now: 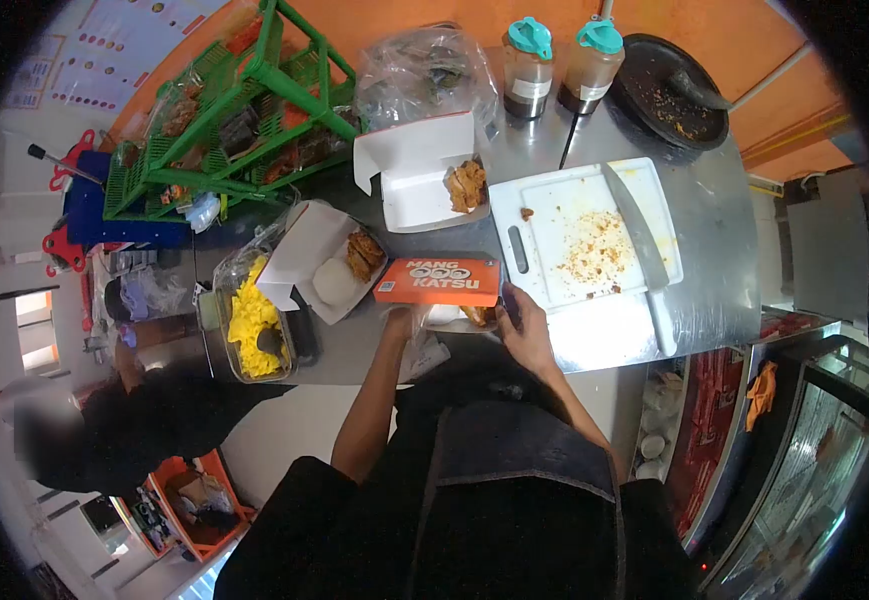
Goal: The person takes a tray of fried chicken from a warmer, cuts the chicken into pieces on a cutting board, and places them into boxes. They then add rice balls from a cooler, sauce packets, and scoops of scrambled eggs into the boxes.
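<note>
At the front edge of the steel table I have a takeaway box (437, 281) between my hands. Its orange lid, printed "MANG KATSU", is partly raised, and a white mound and a piece of fried food (477, 314) show underneath. My left hand (400, 325) grips the box's left side, its fingers mostly hidden by the box and some clear plastic. On the right side, my right hand (526, 330) is closed round the edge. An open box with rice and fried meat (337, 283) sits to the left. Behind is another open box (416, 200) holding fried meat (466, 187).
A crumb-covered white cutting board (544, 215) with a large knife (636, 225) lies right. Yellow food fills a clear tub (256, 320) at left. Green racks (244, 130), two teal-capped bottles (529, 70) and a stone mortar (669, 95) stand behind. Another person's dark sleeve (184, 415) is lower left.
</note>
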`<state>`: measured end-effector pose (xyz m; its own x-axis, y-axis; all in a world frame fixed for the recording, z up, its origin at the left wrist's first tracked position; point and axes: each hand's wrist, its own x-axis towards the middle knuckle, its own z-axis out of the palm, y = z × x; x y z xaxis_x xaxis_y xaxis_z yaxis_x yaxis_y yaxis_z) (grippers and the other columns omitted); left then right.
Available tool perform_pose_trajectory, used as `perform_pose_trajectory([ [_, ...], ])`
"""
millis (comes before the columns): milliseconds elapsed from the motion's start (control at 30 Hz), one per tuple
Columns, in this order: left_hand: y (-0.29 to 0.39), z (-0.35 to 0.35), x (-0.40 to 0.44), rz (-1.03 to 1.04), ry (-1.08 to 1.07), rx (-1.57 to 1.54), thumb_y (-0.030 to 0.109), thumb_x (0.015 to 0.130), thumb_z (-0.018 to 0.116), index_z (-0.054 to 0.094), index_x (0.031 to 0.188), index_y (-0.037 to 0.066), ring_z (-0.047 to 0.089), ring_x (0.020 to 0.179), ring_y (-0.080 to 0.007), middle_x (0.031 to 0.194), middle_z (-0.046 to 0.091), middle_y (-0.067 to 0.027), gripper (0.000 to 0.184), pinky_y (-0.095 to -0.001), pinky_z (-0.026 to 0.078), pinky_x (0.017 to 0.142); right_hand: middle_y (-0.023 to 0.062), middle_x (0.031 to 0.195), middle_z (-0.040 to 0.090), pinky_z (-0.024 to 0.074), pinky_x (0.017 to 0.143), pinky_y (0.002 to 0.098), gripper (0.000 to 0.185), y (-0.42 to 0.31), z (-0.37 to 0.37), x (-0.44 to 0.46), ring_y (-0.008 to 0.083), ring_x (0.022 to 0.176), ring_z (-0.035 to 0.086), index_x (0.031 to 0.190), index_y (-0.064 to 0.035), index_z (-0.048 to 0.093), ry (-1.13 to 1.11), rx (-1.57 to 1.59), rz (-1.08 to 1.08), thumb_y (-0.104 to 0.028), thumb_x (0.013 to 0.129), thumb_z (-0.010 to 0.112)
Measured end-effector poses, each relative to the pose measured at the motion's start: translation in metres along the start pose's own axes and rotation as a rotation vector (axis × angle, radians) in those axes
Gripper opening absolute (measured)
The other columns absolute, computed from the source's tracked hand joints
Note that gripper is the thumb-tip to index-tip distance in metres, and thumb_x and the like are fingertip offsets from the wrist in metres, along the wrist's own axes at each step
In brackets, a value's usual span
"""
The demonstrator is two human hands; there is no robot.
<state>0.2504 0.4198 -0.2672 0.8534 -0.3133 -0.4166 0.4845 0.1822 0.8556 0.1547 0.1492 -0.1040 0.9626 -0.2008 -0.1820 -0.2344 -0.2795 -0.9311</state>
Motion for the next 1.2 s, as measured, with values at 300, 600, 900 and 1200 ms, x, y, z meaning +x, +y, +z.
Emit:
perform_pose_trajectory([
  [300, 0.095, 0.098, -0.023, 0.011, -0.177, 1.595, 0.043, 0.103, 0.042, 0.042, 0.146, 0.009, 0.035, 0.142, -0.0322, 0.155, 0.038, -0.0143, 0.055, -0.046, 0.03, 0.117, 0.0238, 0.115, 0.066, 0.0523, 0.086, 0.0363, 0.043, 0.005, 0.006, -0.004, 0.0278, 0.102, 0.065, 0.131, 0.0082, 0.052, 0.063, -0.106, -0.075, -0.014, 0.095, 0.06],
  [600, 0.106, 0.102, -0.048, 0.222, -0.221, 1.415, 0.043, 0.097, 0.053, 0.045, 0.142, 0.006, 0.045, 0.132, -0.0396, 0.143, 0.049, -0.0192, 0.059, -0.0474, 0.035, 0.112, 0.0194, 0.107, 0.069, 0.0558, 0.082, 0.0362, 0.039, 0.006, 0.005, -0.007, 0.0249, 0.097, 0.068, 0.131, 0.0024, 0.054, 0.103, -0.032, 0.027, -0.02, 0.099, 0.059],
  [900, 0.141, 0.1, -0.053, -0.151, -0.303, 1.223, 0.049, 0.077, 0.077, 0.033, 0.149, 0.005, 0.032, 0.143, -0.0393, 0.153, 0.034, -0.0265, 0.096, -0.0472, 0.03, 0.116, 0.0166, 0.107, 0.071, 0.0553, 0.08, 0.0352, 0.033, 0.0, 0.015, -0.01, 0.0218, 0.098, 0.068, 0.124, 0.0029, 0.061, 0.188, -0.114, 0.084, -0.017, 0.098, 0.06],
  [1200, 0.149, 0.105, -0.085, 0.202, -0.187, 1.526, 0.051, 0.075, 0.078, 0.035, 0.15, 0.005, 0.044, 0.136, -0.039, 0.146, 0.046, -0.0256, 0.098, -0.0475, 0.035, 0.113, 0.0124, 0.103, 0.07, 0.0538, 0.079, 0.0362, 0.033, -0.01, -0.007, -0.088, 0.0231, 0.091, 0.067, 0.122, -0.0012, 0.062, 0.178, 0.016, 0.236, -0.018, 0.094, 0.064],
])
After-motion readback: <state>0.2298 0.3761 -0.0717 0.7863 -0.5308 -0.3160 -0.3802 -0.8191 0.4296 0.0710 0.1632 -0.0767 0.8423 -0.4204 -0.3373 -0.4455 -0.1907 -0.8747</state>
